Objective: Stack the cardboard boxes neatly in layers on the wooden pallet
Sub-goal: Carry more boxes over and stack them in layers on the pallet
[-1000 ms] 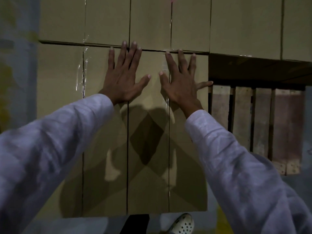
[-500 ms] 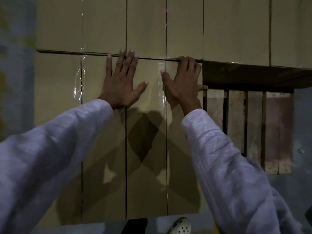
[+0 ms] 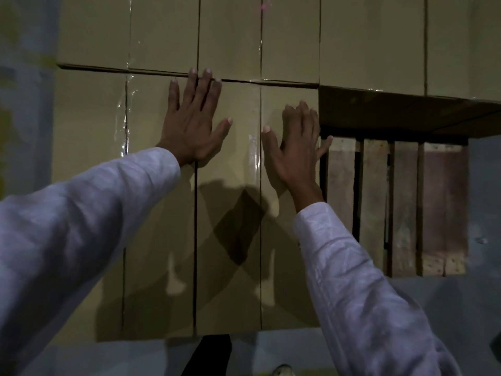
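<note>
The left hand [image 3: 193, 123] and right hand [image 3: 295, 147] lay flat on the near boxes [image 3: 89, 158], fingers straight and pressed down, gripping nothing. The left fingertips reached the far row [image 3: 230, 36]; the right sat at the boxes' edge (little finger overhanging). The boxes rested on the pallet [image 3: 379, 202], slats showing at right.

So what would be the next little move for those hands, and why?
Probably nudge the near boxes forward: both the left hand and right hand lie flat on them, and a dark gap shows against the back row.
</note>
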Action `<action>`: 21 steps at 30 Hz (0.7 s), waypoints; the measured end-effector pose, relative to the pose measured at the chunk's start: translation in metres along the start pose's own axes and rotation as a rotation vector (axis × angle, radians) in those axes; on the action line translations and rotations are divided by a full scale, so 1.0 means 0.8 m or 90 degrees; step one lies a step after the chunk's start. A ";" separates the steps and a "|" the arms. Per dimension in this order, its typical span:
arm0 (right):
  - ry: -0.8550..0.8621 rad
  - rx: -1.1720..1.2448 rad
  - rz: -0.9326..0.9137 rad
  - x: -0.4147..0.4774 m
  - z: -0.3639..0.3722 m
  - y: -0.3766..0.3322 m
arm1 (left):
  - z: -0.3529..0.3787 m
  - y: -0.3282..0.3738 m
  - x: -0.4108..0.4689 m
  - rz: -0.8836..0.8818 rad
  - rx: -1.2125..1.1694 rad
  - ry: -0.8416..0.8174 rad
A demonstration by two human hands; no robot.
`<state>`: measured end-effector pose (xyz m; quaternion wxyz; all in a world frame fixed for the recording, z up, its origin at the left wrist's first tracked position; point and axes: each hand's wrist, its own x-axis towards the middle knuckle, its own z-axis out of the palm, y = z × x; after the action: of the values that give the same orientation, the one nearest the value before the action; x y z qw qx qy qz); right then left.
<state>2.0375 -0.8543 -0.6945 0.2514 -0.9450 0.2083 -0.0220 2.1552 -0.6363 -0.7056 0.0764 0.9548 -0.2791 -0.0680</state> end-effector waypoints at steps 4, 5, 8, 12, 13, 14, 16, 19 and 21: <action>-0.001 0.043 0.000 -0.031 -0.028 0.017 | -0.009 0.038 -0.047 -0.005 -0.026 -0.012; -0.004 0.049 -0.002 -0.044 -0.034 0.019 | -0.014 0.051 -0.066 -0.021 -0.031 -0.019; -0.020 0.060 -0.031 -0.094 -0.057 0.021 | -0.038 0.093 -0.136 -0.075 -0.067 -0.034; -0.075 0.081 -0.023 -0.187 -0.110 0.018 | -0.087 0.152 -0.250 -0.124 -0.093 -0.040; -0.086 0.087 -0.017 -0.216 -0.128 0.018 | -0.102 0.167 -0.279 -0.131 -0.098 -0.042; -0.097 0.093 -0.014 -0.247 -0.148 0.018 | -0.117 0.184 -0.309 -0.139 -0.104 -0.039; -0.118 0.112 -0.009 -0.308 -0.193 0.017 | -0.151 0.219 -0.373 -0.152 -0.127 -0.020; -0.142 0.129 -0.021 -0.406 -0.265 0.011 | -0.195 0.281 -0.482 -0.175 -0.172 -0.018; -0.158 0.134 -0.051 -0.475 -0.309 0.004 | -0.218 0.318 -0.561 -0.210 -0.200 -0.036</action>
<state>1.6536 -0.8186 -0.4562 0.3720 -0.9162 0.1347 0.0633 1.6774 -0.5857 -0.4486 0.2038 0.9616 -0.1076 -0.1489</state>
